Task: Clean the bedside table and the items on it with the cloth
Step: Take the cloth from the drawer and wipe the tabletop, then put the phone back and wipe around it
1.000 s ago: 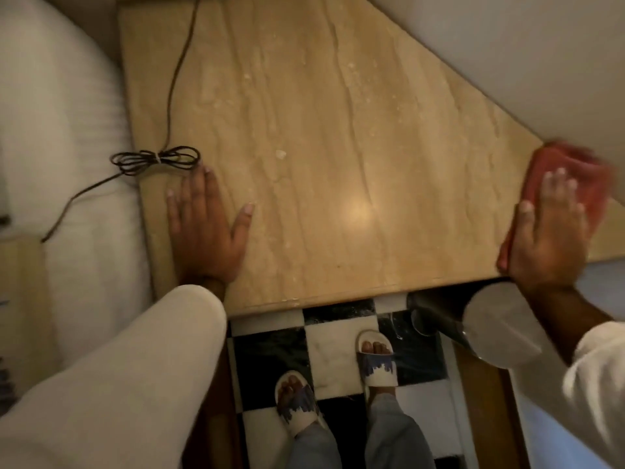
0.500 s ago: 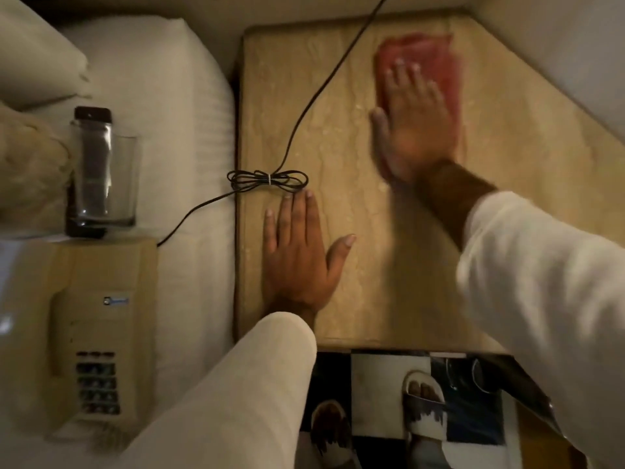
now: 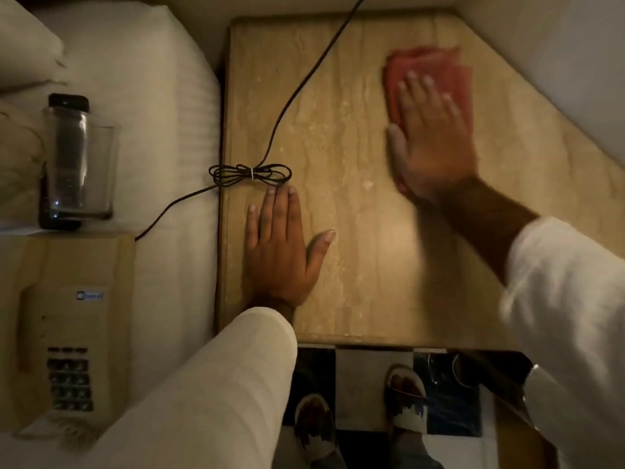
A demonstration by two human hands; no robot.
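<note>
The bedside table (image 3: 355, 272) has a beige marble top and fills the middle of the head view. A red cloth (image 3: 429, 71) lies flat on its far right part. My right hand (image 3: 431, 143) presses down on the cloth with fingers spread; the hand is blurred. My left hand (image 3: 282, 252) rests flat and open on the table's near left side, holding nothing. A dark cable (image 3: 250, 174), tied in a small bundle, lies just beyond my left fingertips and runs to the table's back edge.
On the white bed (image 3: 162, 130) to the left stand a beige telephone (image 3: 67, 319), a drinking glass (image 3: 88, 170) and a dark-capped bottle (image 3: 66, 110). A white wall (image 3: 558, 62) borders the table's slanted right edge. Checkered floor tiles and my sandalled feet (image 3: 406, 397) show below.
My right hand has slid the red cloth from the far right edge to the back middle, then rightward again. My left hand has stayed flat in place. The view shifted left.
</note>
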